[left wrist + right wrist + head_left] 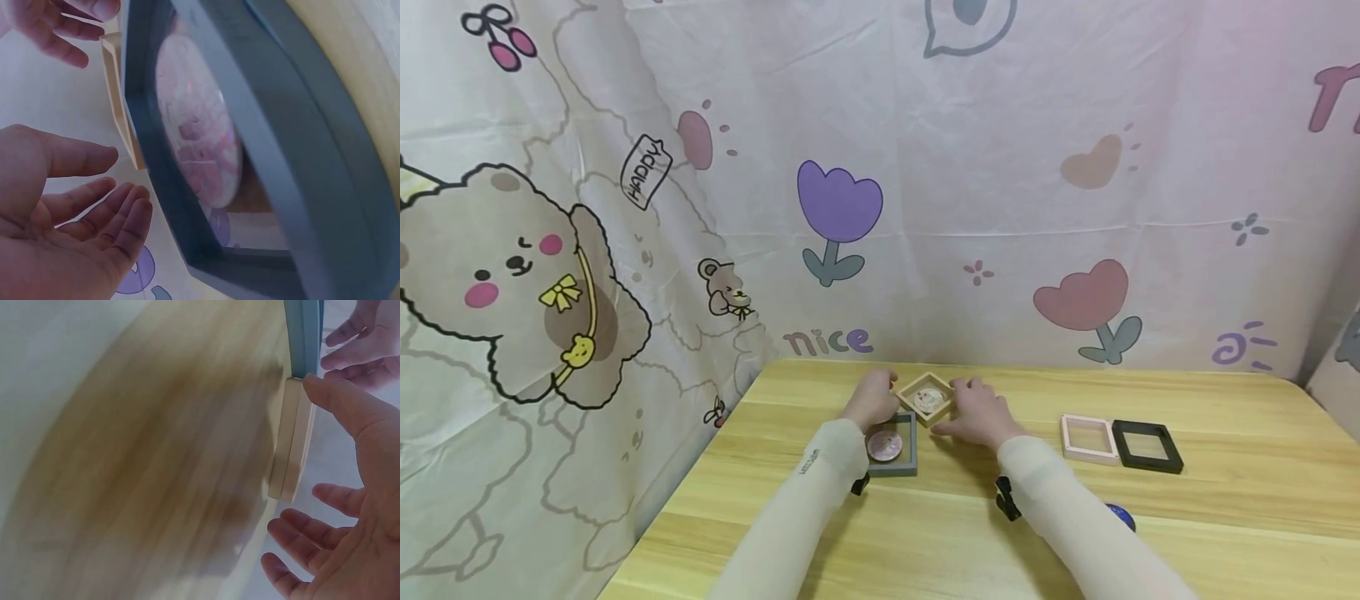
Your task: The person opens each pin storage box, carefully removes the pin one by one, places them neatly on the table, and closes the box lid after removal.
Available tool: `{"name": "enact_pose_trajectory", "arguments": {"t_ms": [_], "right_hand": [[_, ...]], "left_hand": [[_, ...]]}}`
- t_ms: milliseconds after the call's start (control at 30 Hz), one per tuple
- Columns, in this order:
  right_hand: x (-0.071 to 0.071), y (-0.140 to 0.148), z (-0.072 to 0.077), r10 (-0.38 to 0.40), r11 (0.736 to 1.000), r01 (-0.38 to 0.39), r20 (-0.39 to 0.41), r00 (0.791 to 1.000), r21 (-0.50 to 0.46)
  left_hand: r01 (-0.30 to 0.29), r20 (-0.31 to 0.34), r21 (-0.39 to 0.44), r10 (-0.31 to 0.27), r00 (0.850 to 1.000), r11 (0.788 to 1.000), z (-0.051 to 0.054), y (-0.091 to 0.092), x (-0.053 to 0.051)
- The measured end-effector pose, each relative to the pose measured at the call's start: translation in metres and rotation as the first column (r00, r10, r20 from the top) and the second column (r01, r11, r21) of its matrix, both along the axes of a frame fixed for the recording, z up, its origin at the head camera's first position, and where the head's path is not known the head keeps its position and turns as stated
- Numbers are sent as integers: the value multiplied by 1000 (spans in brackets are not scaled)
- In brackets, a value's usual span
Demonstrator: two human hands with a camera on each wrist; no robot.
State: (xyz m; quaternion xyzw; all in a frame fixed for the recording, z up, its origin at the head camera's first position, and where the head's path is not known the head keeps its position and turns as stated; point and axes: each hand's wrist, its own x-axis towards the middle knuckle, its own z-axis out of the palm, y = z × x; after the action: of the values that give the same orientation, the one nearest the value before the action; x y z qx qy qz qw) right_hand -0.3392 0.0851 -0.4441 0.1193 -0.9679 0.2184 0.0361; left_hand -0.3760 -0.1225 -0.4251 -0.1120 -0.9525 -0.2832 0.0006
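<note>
A small square wooden frame (942,415), turned cornerwise, lies near the table's back edge with a round printed badge (928,401) inside it. To its left is my left hand (872,400), fingers loosely bent, above a grey square frame (913,450) that holds a pink round badge (197,125). In the left wrist view that hand grips nothing. My right hand (981,414) sits at the wooden frame's right side, thumb and fingers spread. Its thumb (337,400) is by the frame's end in the right wrist view; whether it touches, I cannot tell.
On the right lie a pink square frame (1092,458) and a black square frame (1150,465), side by side. A blue round object (1122,516) is partly hidden by the right sleeve. Printed cloth (925,292) hangs behind the wooden table (1240,492).
</note>
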Motion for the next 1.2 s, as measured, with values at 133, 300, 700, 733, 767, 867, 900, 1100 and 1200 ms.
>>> {"name": "enact_pose_trajectory", "arguments": {"t_ms": [133, 300, 700, 733, 767, 867, 900, 1100, 1200], "right_hand": [[-2, -5, -2, -12, 1000, 12, -10, 1000, 24], [-6, -14, -8, -18, 1000, 18, -13, 1000, 22], [-10, -22, -7, -47, 997, 48, -20, 999, 66], [-9, -22, -6, -44, 996, 46, -26, 999, 72], [-9, -23, -6, -42, 996, 44, -29, 999, 77], [-9, -25, -5, -39, 995, 43, -41, 998, 87], [-9, -25, -5, -41, 995, 45, -40, 998, 90], [-12, -27, -7, -53, 994, 56, -38, 998, 97], [-13, -24, -10, -70, 994, 72, -30, 997, 81]], "left_hand": [[6, 19, -19, -5, 1000, 1000, -4, 1, -3], [14, 32, -34, -13, 999, 999, -9, 1, -6], [29, 97, -54, -24, 995, 998, -11, 7, -5], [33, 101, -62, -27, 995, 998, -11, 7, -5], [37, 103, -69, -30, 994, 997, -11, 7, -6], [56, 108, -85, -46, 993, 995, -10, 7, -7], [63, 106, -94, -53, 993, 994, -9, 7, -7], [76, 100, -108, -65, 993, 991, -9, 6, -8], [84, 101, -107, -73, 992, 991, -8, 10, -9]]}}
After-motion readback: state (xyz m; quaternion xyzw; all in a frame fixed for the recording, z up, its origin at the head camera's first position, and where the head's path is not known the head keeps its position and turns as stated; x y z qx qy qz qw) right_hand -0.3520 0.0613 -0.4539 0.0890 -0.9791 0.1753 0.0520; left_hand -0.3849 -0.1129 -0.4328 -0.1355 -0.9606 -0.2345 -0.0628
